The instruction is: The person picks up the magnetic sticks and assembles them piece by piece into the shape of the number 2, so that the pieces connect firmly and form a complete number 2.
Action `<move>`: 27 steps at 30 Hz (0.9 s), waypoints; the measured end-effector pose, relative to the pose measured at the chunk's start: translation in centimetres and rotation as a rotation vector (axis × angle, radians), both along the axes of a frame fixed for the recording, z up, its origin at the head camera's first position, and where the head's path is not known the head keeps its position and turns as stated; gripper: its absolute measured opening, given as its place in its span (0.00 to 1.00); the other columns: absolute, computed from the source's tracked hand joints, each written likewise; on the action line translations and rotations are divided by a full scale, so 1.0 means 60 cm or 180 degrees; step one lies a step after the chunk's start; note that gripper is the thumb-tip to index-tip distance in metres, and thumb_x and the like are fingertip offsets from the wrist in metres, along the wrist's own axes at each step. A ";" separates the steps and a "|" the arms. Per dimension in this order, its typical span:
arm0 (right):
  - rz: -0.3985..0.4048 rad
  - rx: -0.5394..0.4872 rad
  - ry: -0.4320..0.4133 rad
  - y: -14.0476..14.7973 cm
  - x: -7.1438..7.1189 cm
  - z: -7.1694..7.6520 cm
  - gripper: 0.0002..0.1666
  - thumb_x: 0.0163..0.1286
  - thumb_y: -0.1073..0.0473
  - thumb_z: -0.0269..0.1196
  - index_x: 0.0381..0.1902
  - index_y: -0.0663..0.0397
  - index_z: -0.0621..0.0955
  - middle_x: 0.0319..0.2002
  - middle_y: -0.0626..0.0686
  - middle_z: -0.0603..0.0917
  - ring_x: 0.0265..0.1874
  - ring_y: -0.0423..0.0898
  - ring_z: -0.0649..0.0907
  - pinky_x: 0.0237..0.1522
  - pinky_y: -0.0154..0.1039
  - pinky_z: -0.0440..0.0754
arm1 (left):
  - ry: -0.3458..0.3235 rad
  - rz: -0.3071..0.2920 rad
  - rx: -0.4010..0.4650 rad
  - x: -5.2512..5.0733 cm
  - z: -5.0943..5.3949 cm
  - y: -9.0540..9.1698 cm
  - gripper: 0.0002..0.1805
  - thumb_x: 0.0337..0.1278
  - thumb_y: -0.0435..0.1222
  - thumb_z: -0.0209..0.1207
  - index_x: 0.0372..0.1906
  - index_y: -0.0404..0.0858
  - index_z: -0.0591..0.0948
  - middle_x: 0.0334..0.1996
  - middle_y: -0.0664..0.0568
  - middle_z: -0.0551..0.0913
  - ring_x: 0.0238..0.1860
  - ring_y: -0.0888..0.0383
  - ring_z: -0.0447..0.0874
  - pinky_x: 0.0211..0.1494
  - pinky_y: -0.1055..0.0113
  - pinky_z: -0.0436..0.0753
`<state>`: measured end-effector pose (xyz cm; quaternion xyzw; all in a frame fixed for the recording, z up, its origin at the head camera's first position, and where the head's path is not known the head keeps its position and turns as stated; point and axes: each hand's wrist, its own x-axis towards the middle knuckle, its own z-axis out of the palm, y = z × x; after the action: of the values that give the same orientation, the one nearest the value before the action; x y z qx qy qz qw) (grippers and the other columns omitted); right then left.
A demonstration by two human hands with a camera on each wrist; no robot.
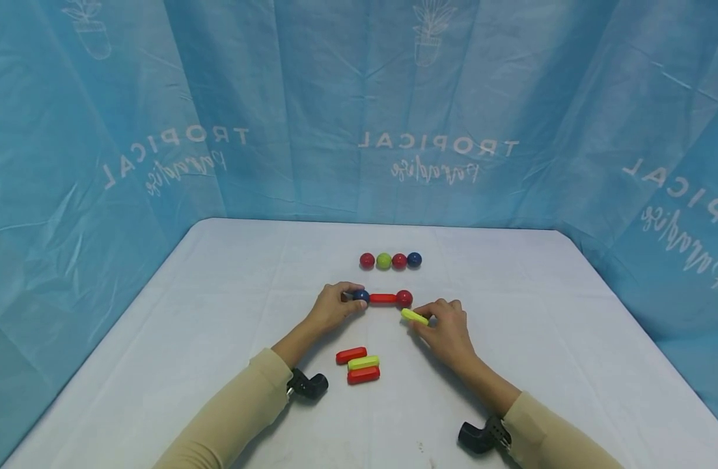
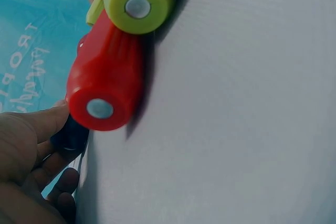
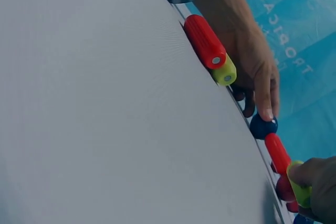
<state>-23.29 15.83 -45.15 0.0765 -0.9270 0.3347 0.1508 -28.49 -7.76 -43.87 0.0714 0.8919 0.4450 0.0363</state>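
Note:
My left hand (image 1: 334,307) pinches a blue ball (image 1: 361,297) between thumb and fingers. A red rod (image 1: 383,298) joins that ball to a red ball (image 1: 403,298) on its right. Between the thumb and fingers of my right hand (image 1: 446,329) is a yellow-green rod (image 1: 414,317), tilted, its far end close below the red ball; whether the two touch I cannot tell. The right wrist view also has the blue ball (image 3: 264,126) under the left fingertips, and the yellow-green rod (image 3: 299,184) in front of the red ball. In the left wrist view, my left hand (image 2: 26,156) is partly behind a loose red rod.
Nearer me lie two loose red rods, one behind (image 1: 351,355) and one in front (image 1: 363,374), with a yellow-green rod (image 1: 363,363) between them. Farther back, a row holds a red ball (image 1: 367,260), a green ball (image 1: 384,261), another red ball (image 1: 399,261) and a blue ball (image 1: 414,260).

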 end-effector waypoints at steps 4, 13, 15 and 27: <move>-0.0173 -0.0020 0.0016 0.007 -0.003 0.000 0.11 0.54 0.56 0.70 0.36 0.52 0.86 0.31 0.50 0.81 0.35 0.47 0.69 0.41 0.41 0.60 | 0.0019 -0.0013 -0.0003 0.002 0.000 0.000 0.20 0.53 0.41 0.64 0.53 0.46 0.81 0.44 0.48 0.76 0.43 0.55 0.71 0.38 0.70 0.71; -0.0295 -0.0061 -0.0045 0.011 -0.006 -0.003 0.12 0.54 0.57 0.70 0.36 0.55 0.86 0.31 0.52 0.81 0.35 0.49 0.70 0.41 0.43 0.60 | -0.0001 0.0002 -0.0005 0.002 0.001 0.001 0.20 0.53 0.42 0.64 0.53 0.46 0.81 0.44 0.48 0.76 0.43 0.55 0.70 0.38 0.70 0.71; -0.0307 -0.0061 -0.0072 0.011 -0.008 -0.004 0.12 0.54 0.56 0.70 0.36 0.55 0.86 0.31 0.52 0.81 0.36 0.49 0.70 0.41 0.43 0.60 | -0.0013 0.0010 -0.0006 0.002 0.000 0.001 0.20 0.53 0.42 0.65 0.53 0.47 0.81 0.44 0.47 0.75 0.43 0.55 0.71 0.38 0.70 0.71; -0.0353 -0.0022 -0.0089 0.010 -0.019 -0.008 0.14 0.55 0.54 0.69 0.36 0.56 0.86 0.31 0.53 0.81 0.35 0.49 0.70 0.40 0.43 0.60 | -0.0011 0.0029 -0.0021 0.002 0.001 0.002 0.20 0.53 0.42 0.64 0.53 0.47 0.81 0.44 0.47 0.74 0.43 0.55 0.70 0.37 0.70 0.71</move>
<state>-24.46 16.41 -45.63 0.0198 -0.9307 0.3301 0.1564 -28.34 -7.67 -43.83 0.0665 0.8937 0.4423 0.0360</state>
